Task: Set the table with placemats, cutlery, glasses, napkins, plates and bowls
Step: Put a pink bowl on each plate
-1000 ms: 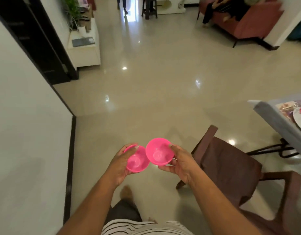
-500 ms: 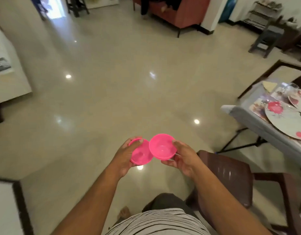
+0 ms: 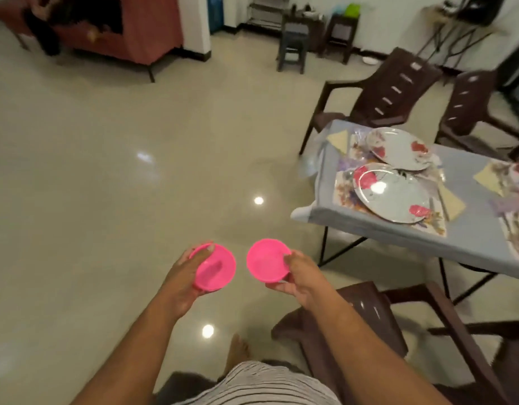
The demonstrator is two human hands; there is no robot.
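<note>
Meanwhile, left hand (image 3: 183, 277) and right hand (image 3: 300, 276), apart, each gripped a round pink plastic bowl (image 3: 217, 267) (image 3: 267, 263) near the grey-clothed table (image 3: 398, 238).

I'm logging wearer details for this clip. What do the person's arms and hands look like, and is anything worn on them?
Both forearms are bare, with no sleeves in view. The left hand and right hand show no gloves, rings or watch. A striped shirt shows at the bottom edge.

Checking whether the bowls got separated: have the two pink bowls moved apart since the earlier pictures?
Yes. The left bowl and right bowl now show floor between them; earlier their rims touched.
</note>
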